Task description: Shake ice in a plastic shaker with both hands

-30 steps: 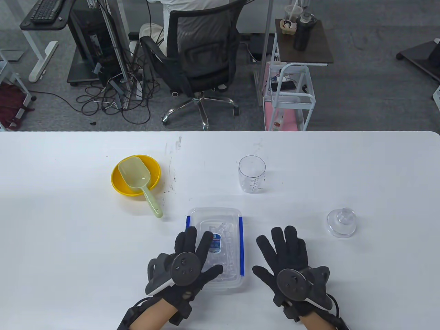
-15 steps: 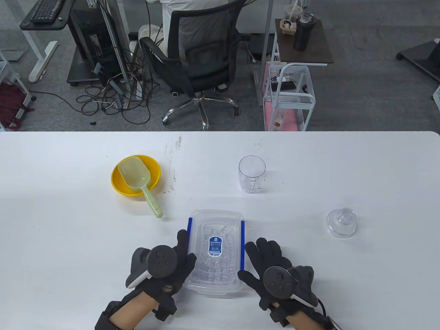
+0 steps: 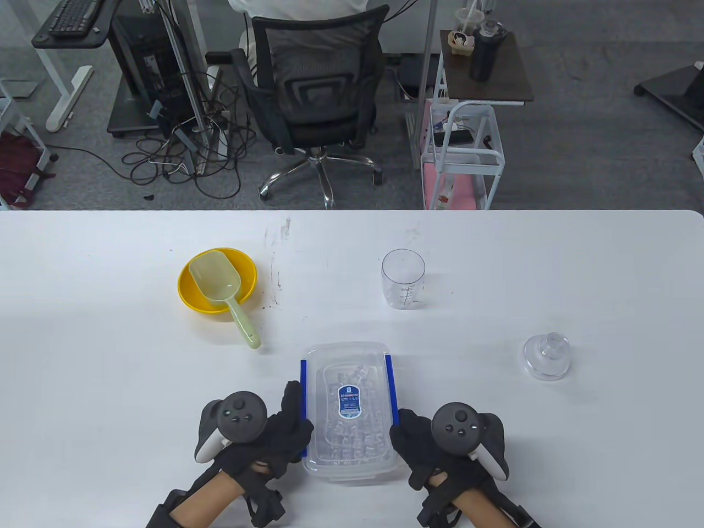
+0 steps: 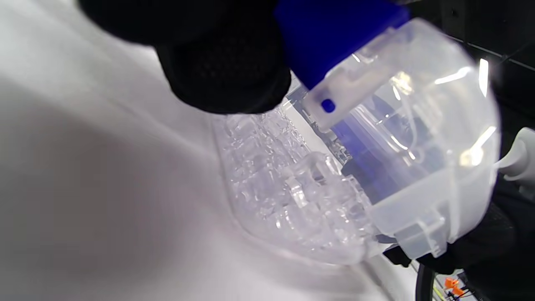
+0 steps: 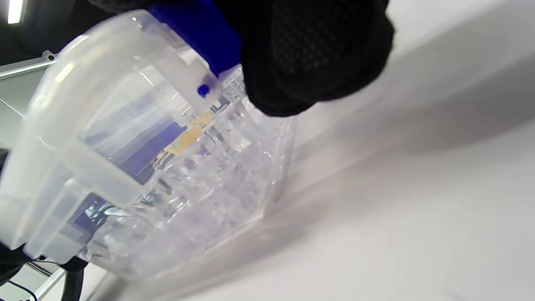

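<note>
Seen from above: clear ice box (image 3: 350,412) at 6 o'clock on the white table (image 3: 110,374), flanked by left hand (image 3: 275,434) and right hand (image 3: 421,445), each gripping 1 blue side clip. Closer in the wrist views: fingertips (image 4: 225,62) (image 5: 313,54) on the clips, ice cubes (image 4: 288,200) inside. Open shaker cup (image 3: 403,278) at 12 o'clock, its lid (image 3: 546,356) at 3.

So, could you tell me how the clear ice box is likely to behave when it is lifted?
The ice box looks packed with ice, so probably heavy for its size. Its clear plastic walls look smooth, perhaps slippery. The blue latches seem closed, so the lid likely stays on.
</note>
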`<state>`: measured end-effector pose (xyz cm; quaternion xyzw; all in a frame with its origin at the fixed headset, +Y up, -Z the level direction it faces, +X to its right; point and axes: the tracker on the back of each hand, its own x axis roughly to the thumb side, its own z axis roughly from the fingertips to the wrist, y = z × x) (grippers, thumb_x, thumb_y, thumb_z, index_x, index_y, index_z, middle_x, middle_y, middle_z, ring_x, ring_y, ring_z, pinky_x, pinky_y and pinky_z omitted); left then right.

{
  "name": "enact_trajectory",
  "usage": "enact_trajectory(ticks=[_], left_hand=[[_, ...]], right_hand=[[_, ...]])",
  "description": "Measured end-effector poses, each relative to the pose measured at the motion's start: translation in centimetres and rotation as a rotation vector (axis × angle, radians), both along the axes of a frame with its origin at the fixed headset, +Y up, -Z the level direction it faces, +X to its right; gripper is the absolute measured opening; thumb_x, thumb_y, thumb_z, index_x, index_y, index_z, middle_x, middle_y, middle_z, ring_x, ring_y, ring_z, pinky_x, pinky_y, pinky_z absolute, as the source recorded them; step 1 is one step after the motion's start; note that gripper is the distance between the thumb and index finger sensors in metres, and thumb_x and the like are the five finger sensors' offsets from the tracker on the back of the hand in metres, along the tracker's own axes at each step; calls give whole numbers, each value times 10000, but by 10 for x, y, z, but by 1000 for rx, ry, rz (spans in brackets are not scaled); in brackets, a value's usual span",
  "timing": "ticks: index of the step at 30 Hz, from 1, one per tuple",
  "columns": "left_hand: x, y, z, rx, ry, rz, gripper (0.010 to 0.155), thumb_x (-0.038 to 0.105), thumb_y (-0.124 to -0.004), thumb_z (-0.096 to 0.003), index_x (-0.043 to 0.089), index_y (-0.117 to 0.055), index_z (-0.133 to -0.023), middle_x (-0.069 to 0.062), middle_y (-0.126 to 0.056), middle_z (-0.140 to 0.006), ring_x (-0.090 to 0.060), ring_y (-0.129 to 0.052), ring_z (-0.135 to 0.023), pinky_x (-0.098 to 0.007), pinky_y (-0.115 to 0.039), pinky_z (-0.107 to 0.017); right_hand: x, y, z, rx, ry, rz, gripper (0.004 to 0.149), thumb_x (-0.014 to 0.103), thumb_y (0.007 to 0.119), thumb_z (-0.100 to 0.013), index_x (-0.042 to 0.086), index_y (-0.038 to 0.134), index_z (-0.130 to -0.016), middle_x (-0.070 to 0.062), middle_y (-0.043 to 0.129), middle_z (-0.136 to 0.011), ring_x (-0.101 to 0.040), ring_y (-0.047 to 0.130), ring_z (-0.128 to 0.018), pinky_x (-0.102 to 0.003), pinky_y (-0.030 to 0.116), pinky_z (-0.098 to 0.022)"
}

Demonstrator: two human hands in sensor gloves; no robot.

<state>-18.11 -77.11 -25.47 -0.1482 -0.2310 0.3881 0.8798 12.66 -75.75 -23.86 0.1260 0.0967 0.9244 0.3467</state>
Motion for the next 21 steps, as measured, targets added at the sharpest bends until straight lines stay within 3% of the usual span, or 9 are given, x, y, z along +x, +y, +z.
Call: enact_trajectory(ticks=[4, 11, 21], left_hand=[[5, 1, 3, 30, -13, -37, 796, 436, -533, -532, -127, -170, -962, -114, -948, -591, -148, -992, -284, -176, -864, -150], [5, 2, 1, 28, -14, -15, 769, 387, -540, -522, -147, -188, -948, -145, -967, -577, -167, -1006, -256, -179, -872, -126], [5, 6, -1, 17, -29, -35, 759, 354, -556, -519, -163, -193, -940, -176, -978, -580, -194, -1023, -257, -196, -884, -125]], right_hand=[[5, 0, -1, 6, -10, -27, 951, 415, 962, -88, -68, 698, -864, -81, 953, -553, -181, 930, -264, -125, 752, -10], [6, -4, 0, 14, -41, -61, 882, 337, 972, -111, -72, 711, -847, -78, 962, -517, -159, 939, -229, -114, 750, 13], [6, -4, -1, -3, -13, -79, 885, 331, 967, -116, -88, 704, -850, -88, 964, -526, -173, 946, -236, -123, 756, 6]])
